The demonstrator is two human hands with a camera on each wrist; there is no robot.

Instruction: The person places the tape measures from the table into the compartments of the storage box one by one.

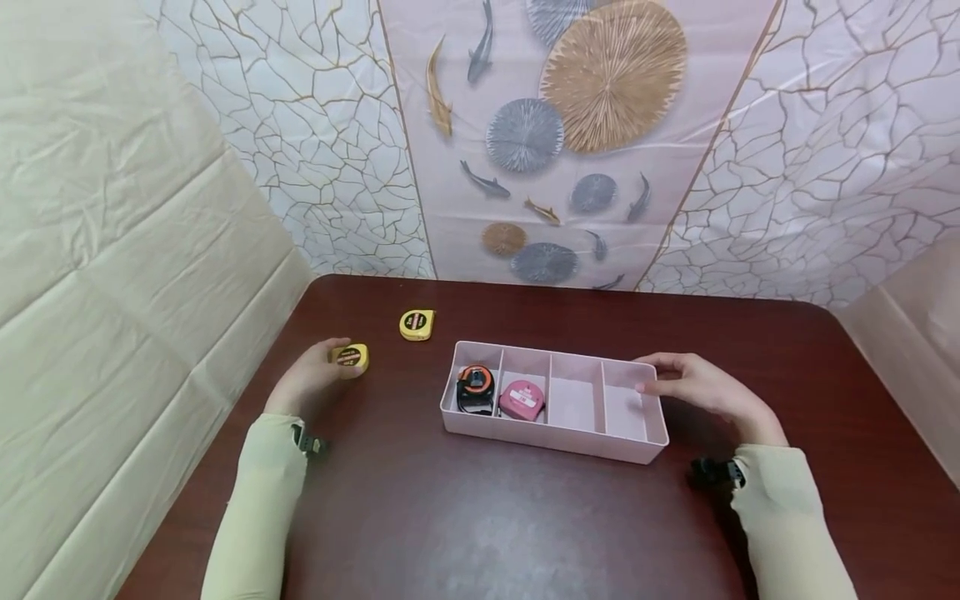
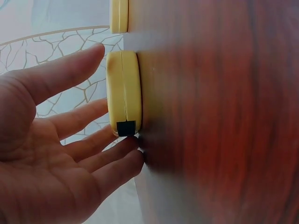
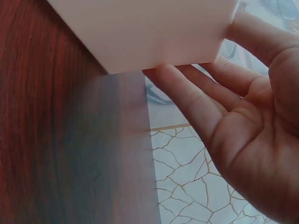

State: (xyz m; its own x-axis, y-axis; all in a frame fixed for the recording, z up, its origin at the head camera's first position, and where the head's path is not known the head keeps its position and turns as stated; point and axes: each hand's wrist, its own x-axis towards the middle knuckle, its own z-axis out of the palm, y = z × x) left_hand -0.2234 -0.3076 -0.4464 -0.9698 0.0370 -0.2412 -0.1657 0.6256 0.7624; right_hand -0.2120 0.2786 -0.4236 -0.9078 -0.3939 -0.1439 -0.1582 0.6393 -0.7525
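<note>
My left hand (image 1: 311, 375) is at a yellow tape measure (image 1: 351, 358) lying on the table's left side. In the left wrist view its fingers (image 2: 88, 121) reach along the far side of the case, while the thumb (image 2: 70, 72) stands a little apart from it. A second yellow tape measure (image 1: 416, 324) lies farther back. My right hand (image 1: 701, 385) holds the right end of a pale pink divided box (image 1: 555, 432), thumb over the rim and fingers outside the back corner. A black and orange tape measure (image 1: 476, 389) sits in the leftmost compartment, a pink tape measure (image 1: 522, 400) in the one beside it.
The dark reddish-brown table (image 1: 420, 517) carries everything. Behind it hangs a patterned wall covering (image 1: 330, 133) with fish and round shapes, and a cream padded wall (image 1: 112, 275) borders the left side.
</note>
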